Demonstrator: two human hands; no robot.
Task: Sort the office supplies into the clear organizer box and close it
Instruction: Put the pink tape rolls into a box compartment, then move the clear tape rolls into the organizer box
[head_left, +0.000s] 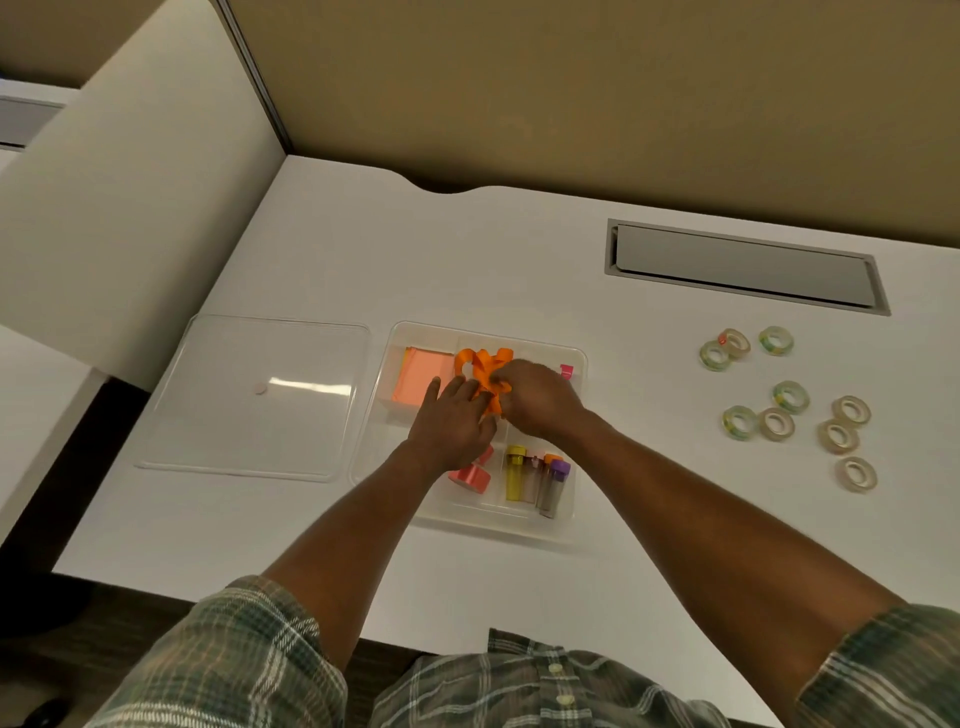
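Observation:
The clear organizer box (566, 512) lies open on the white desk in front of me. Over its middle compartment, my left hand (452, 421) and my right hand (535, 397) both grip a bunch of loose orange ribbon (480, 366). A stack of orange sticky notes (418, 382) fills the back-left compartment. A pink ribbon spool (472, 475) lies in the front-left compartment, partly under my left wrist. Small tubes with yellow and purple caps (537, 480) stand in the front-right one. The clear lid (249, 397) lies flat to the left of the box.
Several clear tape rolls (789, 397) are scattered on the desk to the right. A grey cable hatch (743, 267) is set into the desk behind them. A small pink item (567, 371) sits in the box's back-right corner. A white partition (130, 208) rises on the left.

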